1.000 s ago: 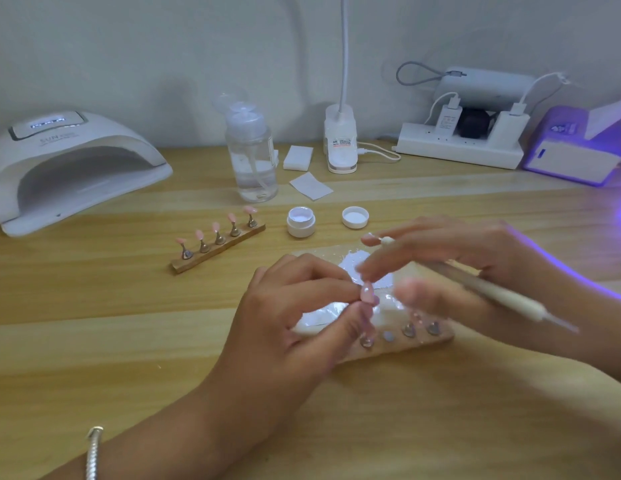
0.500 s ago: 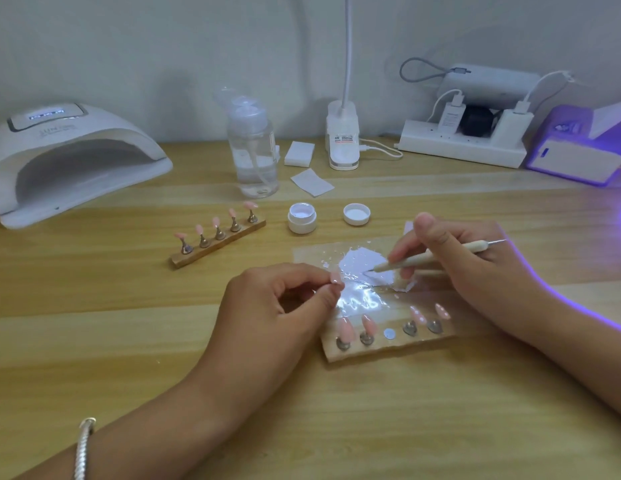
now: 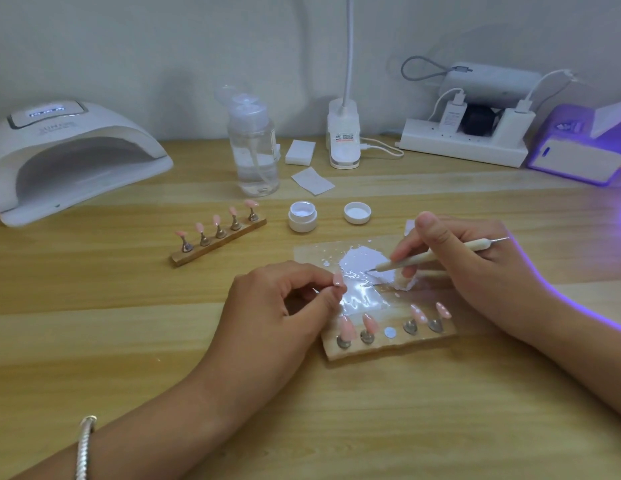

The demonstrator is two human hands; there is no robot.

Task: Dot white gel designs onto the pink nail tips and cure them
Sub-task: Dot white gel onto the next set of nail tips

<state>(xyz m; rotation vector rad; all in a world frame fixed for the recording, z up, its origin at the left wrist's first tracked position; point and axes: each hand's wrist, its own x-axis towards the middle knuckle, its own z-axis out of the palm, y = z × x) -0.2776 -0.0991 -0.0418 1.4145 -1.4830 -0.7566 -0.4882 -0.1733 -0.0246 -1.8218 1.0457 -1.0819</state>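
Head view: loading gel [image 3: 357, 261].
Right hand [image 3: 475, 268] grips tool [image 3: 423, 259] in gel; left hand [image 3: 285, 306] pinches nail tip [image 3: 337, 279], ready for dotting.

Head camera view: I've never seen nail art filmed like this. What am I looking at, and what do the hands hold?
The camera sits on the person's head, looking down at a wooden table and both hands. The left hand pinches one pink nail tip. The right hand holds a dotting tool, its point at a puddle of white gel. In front lies a wooden holder carrying four tips, its middle spot empty. Further back: a second holder with five tips, an open gel jar, its lid, and a curing lamp.
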